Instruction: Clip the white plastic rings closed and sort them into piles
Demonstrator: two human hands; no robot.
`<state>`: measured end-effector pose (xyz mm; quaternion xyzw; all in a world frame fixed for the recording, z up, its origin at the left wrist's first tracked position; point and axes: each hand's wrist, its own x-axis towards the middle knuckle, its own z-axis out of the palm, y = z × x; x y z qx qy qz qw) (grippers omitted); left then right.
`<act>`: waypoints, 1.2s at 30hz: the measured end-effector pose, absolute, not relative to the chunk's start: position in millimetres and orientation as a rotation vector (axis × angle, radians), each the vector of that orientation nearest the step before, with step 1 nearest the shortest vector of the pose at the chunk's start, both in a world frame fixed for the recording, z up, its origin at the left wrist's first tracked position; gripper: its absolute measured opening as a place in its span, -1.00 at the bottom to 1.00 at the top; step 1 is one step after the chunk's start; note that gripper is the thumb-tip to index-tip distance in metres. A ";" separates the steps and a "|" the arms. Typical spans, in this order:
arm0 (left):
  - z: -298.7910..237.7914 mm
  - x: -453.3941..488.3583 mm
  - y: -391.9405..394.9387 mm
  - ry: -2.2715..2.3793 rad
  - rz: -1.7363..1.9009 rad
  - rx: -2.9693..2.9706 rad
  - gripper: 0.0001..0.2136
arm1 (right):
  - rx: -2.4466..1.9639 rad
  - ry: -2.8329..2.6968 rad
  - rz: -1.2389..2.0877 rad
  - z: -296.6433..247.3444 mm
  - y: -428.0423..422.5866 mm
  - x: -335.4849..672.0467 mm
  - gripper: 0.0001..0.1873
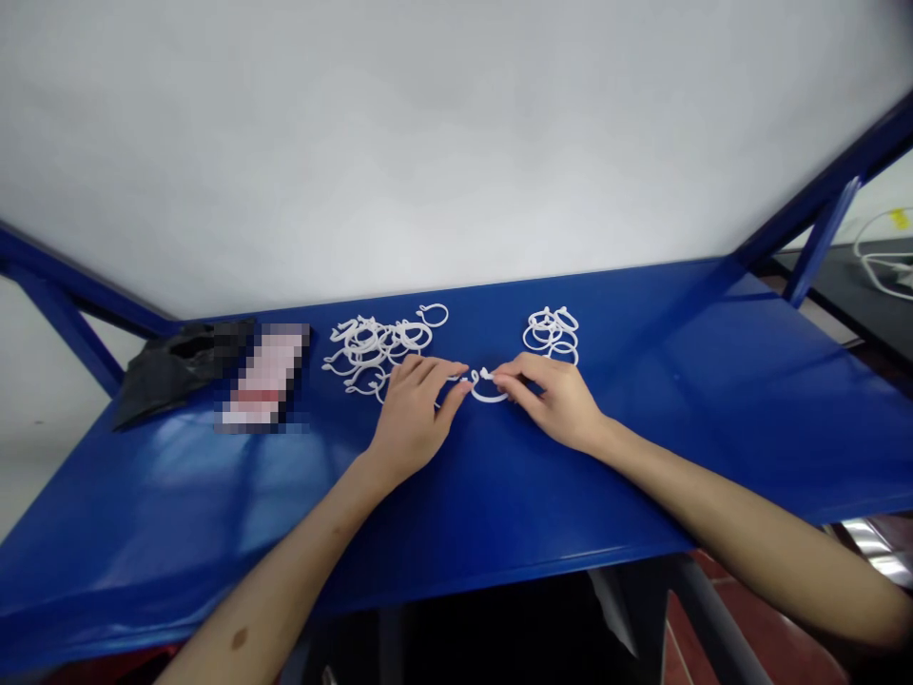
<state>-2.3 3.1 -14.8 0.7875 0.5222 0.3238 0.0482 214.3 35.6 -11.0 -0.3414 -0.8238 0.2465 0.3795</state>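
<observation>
Lying at the middle of a blue table (499,514), in the narrow space between two bare hands: an open white ring (489,399), with a small loop toward its left end and a little knob close by. Held near its right end by the right hand (560,395), pinched between thumb and forefinger. At the thumb and forefinger tips of the left hand (410,419), a sliver of white; impossible to tell whether part of this ring or of another, or whether firmly gripped. Step in hand, judging by the pose: close fingertip work on a single ring's ends. Probably called for next: a steady pinch on the right and fine control on the left, near the loop. Both palms turned down, fingers curled inward, with forearms slanting in from the lower corners. Just beyond the left hand, a tangled pile of similar rings (367,333); just beyond the right, a smaller cluster of rings (546,323). Farther left, a pixelated flat object (267,366) beside a crumpled black bag (161,381). Behind everything, a pale wall (456,143).
</observation>
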 end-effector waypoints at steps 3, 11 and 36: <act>-13.1 1.5 -0.1 1.445 1.066 2.305 -0.86 | -0.804 -2.130 0.684 -10.2 31.4 213.3 -0.81; -20.1 8.8 -9.4 1.391 1.158 2.335 -0.83 | -0.688 -2.209 0.735 -7.7 23.1 212.9 -0.77; -22.5 7.2 -3.4 1.528 0.980 2.651 -0.81 | -1.037 -2.436 0.231 -4.0 36.3 219.5 -0.65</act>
